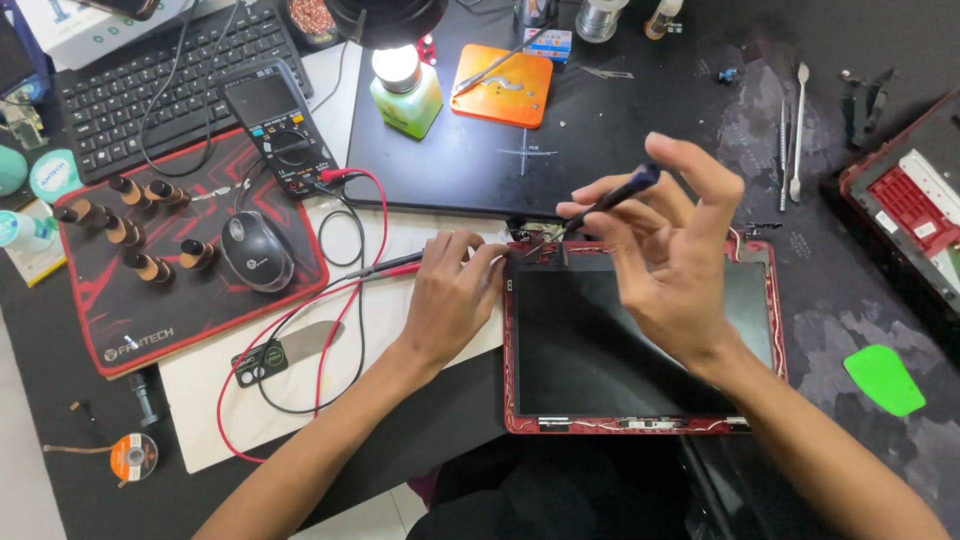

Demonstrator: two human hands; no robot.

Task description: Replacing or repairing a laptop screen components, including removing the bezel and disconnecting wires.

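Pinching a thin dark screwdriver [612, 197] in the right hand [672, 255], its tip at the top edge of the red-framed laptop lid [640, 340] on the desk [850, 310], while the left hand [452, 300] curled closed on that corner, the bare panel looked light, bendy and fragile, safest gripped by the frame.

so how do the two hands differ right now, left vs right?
The left hand lies palm-down at the red-framed panel's top-left corner, beside the probe leads; the right hand is raised above the panel, palm turned toward the camera. The left hand's fingers are curled at the frame edge and grip no tool that shows; the right hand pinches a thin dark tool angled down at the top edge. Both work at the panel's upper edge.
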